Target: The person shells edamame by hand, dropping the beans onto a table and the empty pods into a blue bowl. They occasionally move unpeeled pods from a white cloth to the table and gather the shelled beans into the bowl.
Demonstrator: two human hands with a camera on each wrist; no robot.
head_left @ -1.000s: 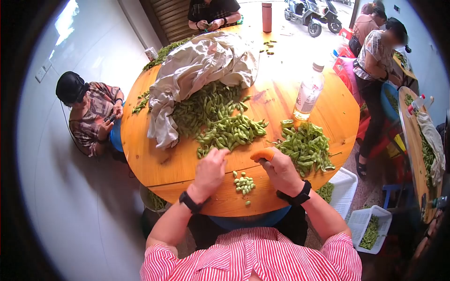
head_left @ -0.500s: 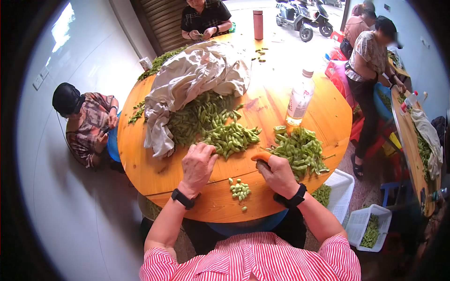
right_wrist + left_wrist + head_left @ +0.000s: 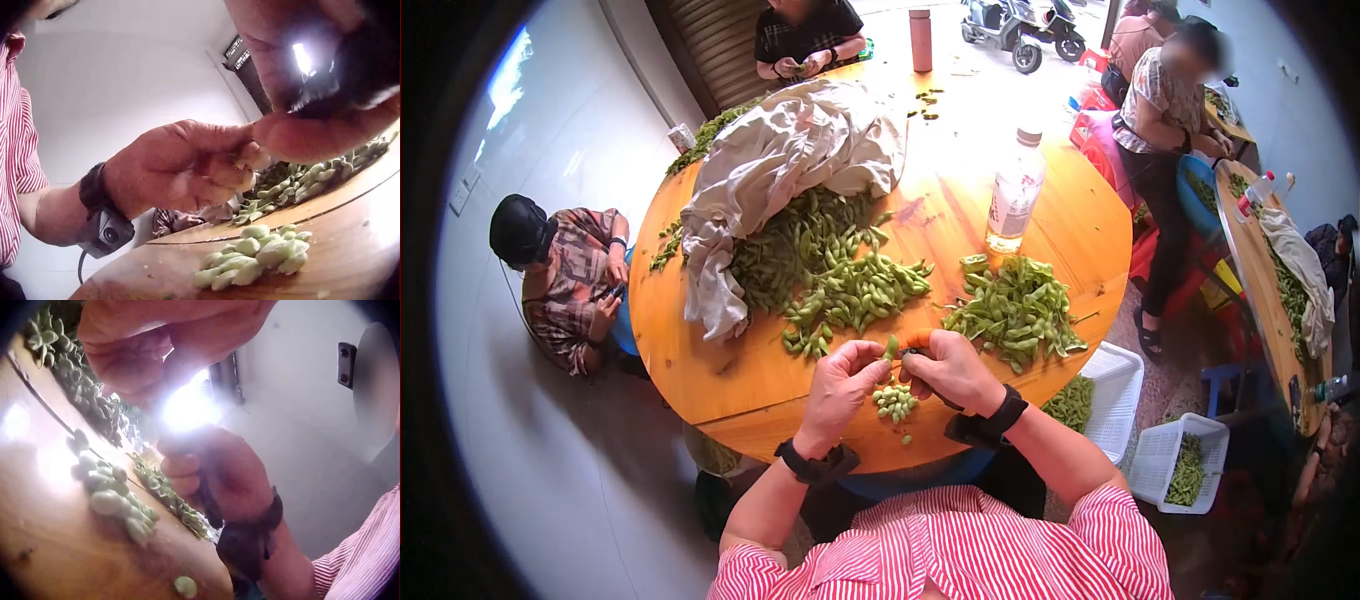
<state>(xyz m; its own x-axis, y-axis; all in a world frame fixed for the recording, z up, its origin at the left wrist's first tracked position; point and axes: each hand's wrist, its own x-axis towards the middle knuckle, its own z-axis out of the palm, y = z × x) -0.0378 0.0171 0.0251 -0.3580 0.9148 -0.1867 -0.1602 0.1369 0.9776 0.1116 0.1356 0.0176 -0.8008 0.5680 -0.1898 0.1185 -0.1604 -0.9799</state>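
Note:
In the head view the left hand (image 3: 843, 392) pinches a green pod (image 3: 891, 347) between thumb and fingers. Touching or nearly touching it is the right hand (image 3: 956, 375), curled round a slim dark tool (image 3: 945, 398), with something orange (image 3: 922, 342) at its fingers. Below both hands lies a small heap of shelled beans (image 3: 894, 403), also in the left wrist view (image 3: 112, 500) and as pale beans (image 3: 256, 256) in the right wrist view. Beyond the hands is a mound of pods (image 3: 865, 290). The pod is mostly hidden in the wrist views.
A pale cloth (image 3: 800, 140) partly covers the mound on the round table (image 3: 740, 385). At right stand a bottle (image 3: 1014, 195) and a second pod pile (image 3: 1015, 310); a pink flask (image 3: 921, 42) is at the back. White baskets (image 3: 1112, 400) sit below. Several people are around.
The left hand has come back from the pod mound with a pod, towards the right hand. Both hands now meet above the shelled beans. The head view has shifted, moving the table left in frame.

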